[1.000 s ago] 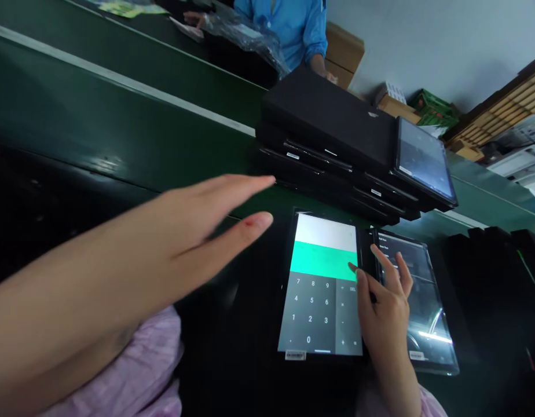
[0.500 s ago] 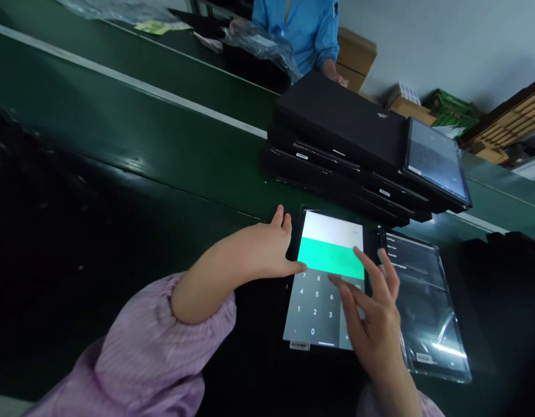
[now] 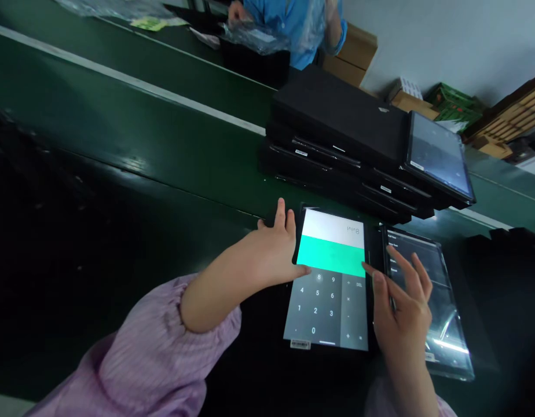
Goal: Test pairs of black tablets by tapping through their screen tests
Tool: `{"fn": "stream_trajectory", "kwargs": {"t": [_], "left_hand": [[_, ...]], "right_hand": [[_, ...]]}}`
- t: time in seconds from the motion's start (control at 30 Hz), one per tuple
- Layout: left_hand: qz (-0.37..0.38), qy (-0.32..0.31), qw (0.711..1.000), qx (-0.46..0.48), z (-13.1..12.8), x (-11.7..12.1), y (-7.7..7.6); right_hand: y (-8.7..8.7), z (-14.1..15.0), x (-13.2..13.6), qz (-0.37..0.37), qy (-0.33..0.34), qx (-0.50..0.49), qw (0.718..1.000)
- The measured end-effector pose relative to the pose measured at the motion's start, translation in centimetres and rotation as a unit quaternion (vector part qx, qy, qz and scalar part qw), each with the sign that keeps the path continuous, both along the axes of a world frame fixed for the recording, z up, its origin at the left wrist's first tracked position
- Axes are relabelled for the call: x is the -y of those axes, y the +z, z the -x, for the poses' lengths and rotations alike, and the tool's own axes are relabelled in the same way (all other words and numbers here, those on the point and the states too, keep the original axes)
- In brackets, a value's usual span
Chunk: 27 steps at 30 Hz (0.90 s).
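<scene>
In front of me lies a tablet (image 3: 322,255) with a lit calculator on its screen: a white strip with grey characters on top, a green band, then a dark number pad. My left hand (image 3: 274,249) is at the tablet's left edge, its thumb over the upper left of the number pad and its other fingers apart. My right hand (image 3: 404,315) hovers by the right edge, index finger stretched toward the green band, holding nothing. Partly behind that hand is a second tablet (image 3: 436,295), in clear film, showing a dark menu.
Beyond the tablets stands a stack of black boxes (image 3: 337,110), with another tablet (image 3: 439,156) lying on its right end. Across the green bench (image 3: 184,145) a person in blue (image 3: 274,14) handles clear plastic bags (image 3: 259,37). Cartons (image 3: 352,55) and a green crate (image 3: 454,98) are behind.
My right hand has moved right, from over the number pad to the tablet's right edge. Larger grey characters now show in the white strip. My left hand has shifted slightly right.
</scene>
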<state>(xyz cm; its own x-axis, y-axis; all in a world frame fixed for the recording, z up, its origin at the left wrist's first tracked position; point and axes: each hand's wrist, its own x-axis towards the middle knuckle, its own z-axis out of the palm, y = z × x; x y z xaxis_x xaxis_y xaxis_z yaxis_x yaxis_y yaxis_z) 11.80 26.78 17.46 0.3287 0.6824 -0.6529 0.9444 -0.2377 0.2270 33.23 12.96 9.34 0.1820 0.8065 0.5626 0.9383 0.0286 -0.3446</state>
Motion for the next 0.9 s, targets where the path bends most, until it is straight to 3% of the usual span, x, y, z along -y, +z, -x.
{"fn": "stream_trajectory", "kwargs": {"t": [0.1,0.33,0.43,0.53,0.73,0.9], "left_hand": [[0.006,0.013,1.000,0.013,0.5,-0.1,0.4],[-0.029,0.007,0.999,0.018,1.5,-0.4,0.4],[-0.042,-0.005,0.999,0.024,1.6,-0.5,0.2],[-0.071,0.001,0.997,0.019,0.9,-0.1,0.2],[-0.113,-0.004,0.992,0.053,-1.1,1.0,0.7],[-0.117,0.038,0.989,0.083,-0.5,1.0,0.4]], "right_hand": [[-0.7,-0.7,-0.3,0.018,-0.008,0.014,1.000],[-0.9,0.5,-0.9,0.033,0.054,0.033,0.997],[-1.0,0.2,-0.9,0.023,0.027,0.019,0.999],[-1.3,-0.1,-0.9,0.016,0.003,0.016,1.000],[-0.6,0.8,-1.0,0.017,0.049,0.026,0.998],[0.7,-4.0,0.6,-0.012,-0.012,-0.001,1.000]]}}
